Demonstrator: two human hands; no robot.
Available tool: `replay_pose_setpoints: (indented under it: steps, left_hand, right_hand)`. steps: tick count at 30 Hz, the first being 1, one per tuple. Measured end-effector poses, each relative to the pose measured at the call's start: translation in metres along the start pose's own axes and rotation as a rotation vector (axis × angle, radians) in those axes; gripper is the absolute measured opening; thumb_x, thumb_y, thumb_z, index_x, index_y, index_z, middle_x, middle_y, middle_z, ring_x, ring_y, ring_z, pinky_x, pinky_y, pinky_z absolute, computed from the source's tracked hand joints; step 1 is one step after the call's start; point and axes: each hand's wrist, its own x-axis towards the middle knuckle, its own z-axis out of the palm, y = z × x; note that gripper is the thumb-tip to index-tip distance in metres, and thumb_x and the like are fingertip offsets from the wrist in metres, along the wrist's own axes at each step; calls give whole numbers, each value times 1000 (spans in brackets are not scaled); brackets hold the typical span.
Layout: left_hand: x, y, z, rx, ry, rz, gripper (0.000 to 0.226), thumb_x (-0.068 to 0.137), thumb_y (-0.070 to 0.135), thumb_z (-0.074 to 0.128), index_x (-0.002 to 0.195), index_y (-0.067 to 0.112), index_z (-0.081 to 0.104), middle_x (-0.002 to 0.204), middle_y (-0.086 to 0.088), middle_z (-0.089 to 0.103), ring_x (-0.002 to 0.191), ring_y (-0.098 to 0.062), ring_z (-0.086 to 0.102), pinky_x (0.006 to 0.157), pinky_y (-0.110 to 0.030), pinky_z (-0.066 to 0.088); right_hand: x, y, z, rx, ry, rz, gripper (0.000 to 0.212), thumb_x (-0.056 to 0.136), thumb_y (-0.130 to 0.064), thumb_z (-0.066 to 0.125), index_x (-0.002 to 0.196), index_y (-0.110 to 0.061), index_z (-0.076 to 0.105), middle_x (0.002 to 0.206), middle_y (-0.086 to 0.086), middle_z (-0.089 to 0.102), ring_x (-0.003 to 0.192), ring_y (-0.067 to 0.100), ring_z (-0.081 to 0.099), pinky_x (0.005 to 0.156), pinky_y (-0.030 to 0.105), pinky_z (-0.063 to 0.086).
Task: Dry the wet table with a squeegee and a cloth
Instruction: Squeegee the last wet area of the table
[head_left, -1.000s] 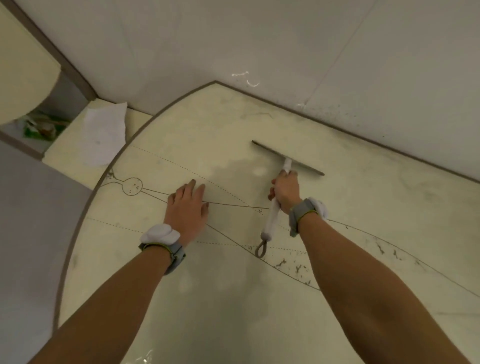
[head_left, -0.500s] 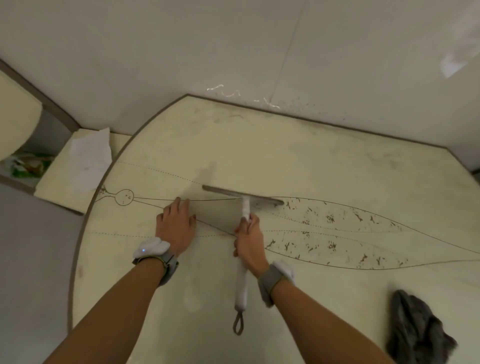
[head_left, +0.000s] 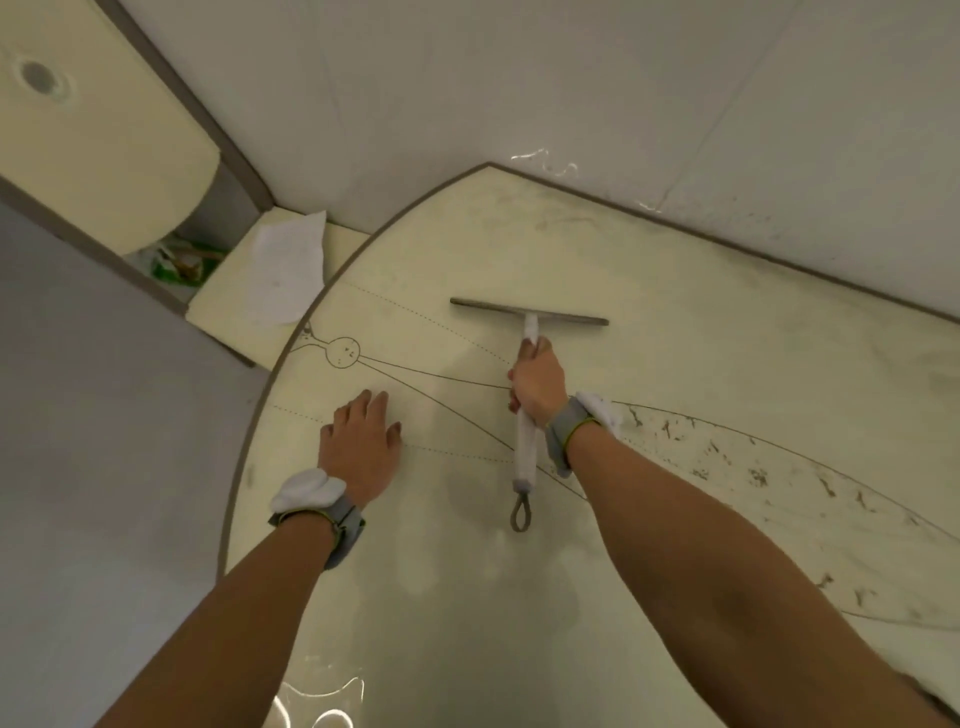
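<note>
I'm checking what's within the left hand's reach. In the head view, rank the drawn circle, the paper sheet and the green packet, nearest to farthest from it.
1. Drawn circle: on the table, just ahead of the left hand.
2. Paper sheet: on the ledge past the table's left edge.
3. Green packet: farther left, beyond the ledge.

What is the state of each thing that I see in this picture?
squeegee: blade down on the table, handle held.
right hand: grips the squeegee handle.
left hand: flat on the table, holds nothing.
table: shiny wet patches near the front edge.
paper sheet: lies left of the table, untouched.
</note>
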Motion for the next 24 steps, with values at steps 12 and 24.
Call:
replay_pose_setpoints:
  steps: [12,24]
  left_hand:
    - [-12,-10,1,69,-21,-63,53,97,21,44,149,15,32,151,-7,38,130,-33,41,92,-49,41]
    - [-34,-72,2,-61,11,-215,54,95,7,37,148,11,32,158,-7,25,140,-31,30,108,-49,34]
  right_hand:
    - [-122,69,-7,-100,-125,-205,30,106,-44,29,124,-26,46,82,1,62,55,12,52,59,44,56]
    - [-58,-20,41,-448,-414,-340,40,105,-47,30,125,-25,56,88,3,61,55,14,52,50,23,43]
